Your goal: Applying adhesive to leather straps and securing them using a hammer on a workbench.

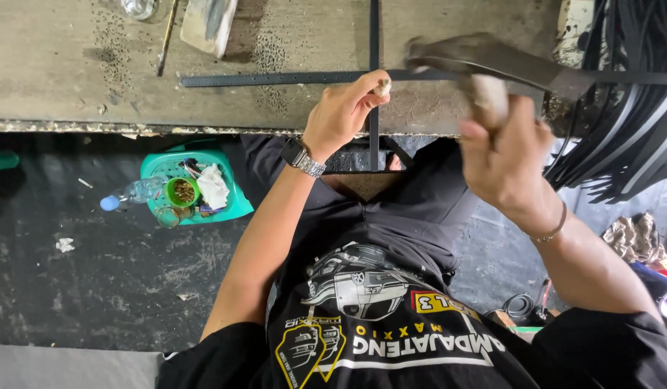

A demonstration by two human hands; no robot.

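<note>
- At far left on the dark floor [96, 281]: a clear plastic bottle [132, 193] with a blue cap, lying on its side against a green tray [236, 205] that carries a small green cup, a crumpled white rag and odds and ends.
- Above, along the worn grey worktop [60, 65]: a thin stick [166, 36], a pale flat block [209, 23] and the base of a glass at the top edge, amid scattered dark specks.
- Across the worktop, flat: a long black strap [276, 78] with a row of small holes, crossed by a second black strap [374, 108] running from the top edge down over the worktop's front edge.
- Left hand [344, 112], wristwatch on the wrist: clenched around a small pale punch [381, 87], held upright with its tip on the straps right at their crossing.
- Right hand [502, 155], thin bracelet on the wrist: wrapped tight around the pale handle of a hammer [492, 61], dark head blurred, raised above the worktop just right of the punch.
- At far right: a thick bundle of black straps [628, 130] hanging off the worktop's end, with a crumpled patterned cloth [636, 236] on the floor beneath.
</note>
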